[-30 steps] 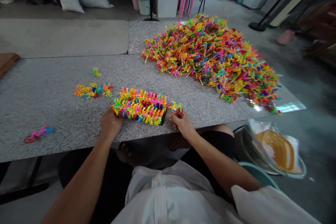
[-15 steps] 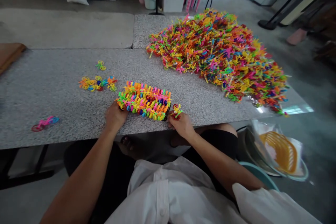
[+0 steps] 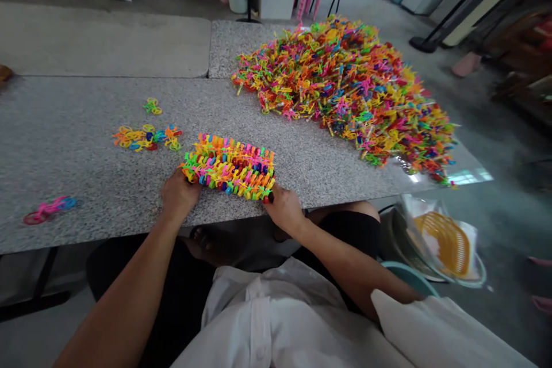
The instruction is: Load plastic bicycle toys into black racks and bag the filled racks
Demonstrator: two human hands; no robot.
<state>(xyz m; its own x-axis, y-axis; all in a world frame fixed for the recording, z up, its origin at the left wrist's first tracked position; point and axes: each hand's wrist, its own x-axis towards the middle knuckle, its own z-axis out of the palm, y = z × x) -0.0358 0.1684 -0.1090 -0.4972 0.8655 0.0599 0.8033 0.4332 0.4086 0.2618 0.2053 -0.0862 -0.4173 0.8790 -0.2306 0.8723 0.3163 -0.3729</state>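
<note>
Packed plastic toy pieces (image 3: 230,168), neon-coloured and aligned in a dense rectangular block, lie on the speckled grey bench (image 3: 86,149) close to its near edge, directly in front of the person. The left hand (image 3: 179,195) rests against the block's left end, its fingers curled onto the outermost pieces; the grip there is a light clasp on the block. The right hand (image 3: 282,207) meets the block's right end at the near corner, fingers bent against it (whether a separate piece is pinched between the fingertips cannot be told). Beyond the block and to the right, a large loose heap of the same multicoloured pieces (image 3: 345,89) covers the far part of the bench and reaches its right edge. Left of the block, a small cluster of yellow, orange and blue rings (image 3: 144,137) lies flat, with a single green-yellow piece (image 3: 152,106) just beyond it. A pink and blue piece (image 3: 47,210) lies well apart near the left edge. On the floor at the right sits an orange basket (image 3: 446,241) inside a basin.
</note>
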